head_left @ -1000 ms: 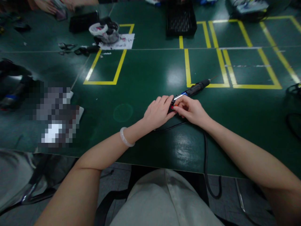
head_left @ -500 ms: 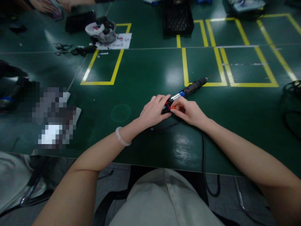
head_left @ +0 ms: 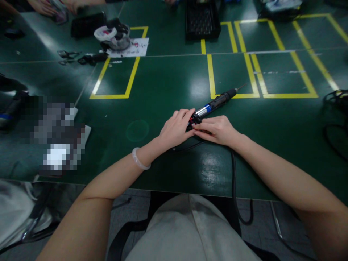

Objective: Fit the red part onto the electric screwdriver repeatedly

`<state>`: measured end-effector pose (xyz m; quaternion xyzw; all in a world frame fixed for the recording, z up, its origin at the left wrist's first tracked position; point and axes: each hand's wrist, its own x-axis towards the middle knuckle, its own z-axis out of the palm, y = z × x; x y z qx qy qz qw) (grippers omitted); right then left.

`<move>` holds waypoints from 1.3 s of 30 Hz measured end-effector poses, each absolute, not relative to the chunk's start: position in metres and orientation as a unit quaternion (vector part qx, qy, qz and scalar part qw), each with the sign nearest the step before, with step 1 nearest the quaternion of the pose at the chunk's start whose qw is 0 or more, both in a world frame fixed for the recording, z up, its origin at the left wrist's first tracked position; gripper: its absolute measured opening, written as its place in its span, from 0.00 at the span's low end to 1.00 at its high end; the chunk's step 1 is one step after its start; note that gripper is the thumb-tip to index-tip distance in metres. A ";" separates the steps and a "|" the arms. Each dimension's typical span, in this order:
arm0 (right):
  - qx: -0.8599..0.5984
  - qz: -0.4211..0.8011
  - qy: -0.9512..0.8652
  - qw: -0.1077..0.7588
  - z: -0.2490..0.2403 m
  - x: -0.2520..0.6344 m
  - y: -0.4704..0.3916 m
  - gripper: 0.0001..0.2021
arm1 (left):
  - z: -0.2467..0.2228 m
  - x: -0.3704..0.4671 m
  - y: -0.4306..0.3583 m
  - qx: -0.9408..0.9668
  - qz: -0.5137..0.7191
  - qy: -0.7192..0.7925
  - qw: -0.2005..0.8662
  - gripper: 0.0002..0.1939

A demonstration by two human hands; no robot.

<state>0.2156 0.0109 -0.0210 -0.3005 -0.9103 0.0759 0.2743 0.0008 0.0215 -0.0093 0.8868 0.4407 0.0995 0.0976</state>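
An electric screwdriver lies slantwise on the green table, its thin bit pointing away to the right. It has a dark grip and a blue and silver band. My left hand is closed over its near end, where small red and black parts show between the fingers. On the right side of that end, my right hand pinches with thumb and fingertips at these parts. What it pinches is hidden by the fingers. A black cable runs from under my hands and over the table's front edge.
A black tray stands at the back. A white and grey shoe-like object sits by a printed sheet. Yellow tape marks rectangles. Coiled cable lies at right. Another person's hands show at upper left.
The right hand has shifted slightly left and down, its fingers closer together. An orange piece seen at its fingertips before is now out of sight. The left hand keeps its place.
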 end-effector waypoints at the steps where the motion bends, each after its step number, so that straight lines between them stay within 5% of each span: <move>1: -0.307 0.094 -0.904 0.282 -0.022 0.215 0.011 0.14 | -0.009 0.001 0.021 0.887 0.099 0.441 0.094 0.33; 13: -0.452 0.398 -0.680 0.419 -0.024 0.227 0.029 0.22 | -0.006 0.006 0.019 0.881 0.088 0.458 0.076 0.30; 32: -0.477 0.404 -0.675 0.393 -0.025 0.227 0.031 0.15 | -0.017 -0.090 0.117 0.761 0.097 0.642 0.018 0.28; 39: -0.478 0.406 -0.678 0.383 -0.024 0.228 0.031 0.15 | -0.025 -0.146 0.178 0.683 0.170 0.710 0.029 0.50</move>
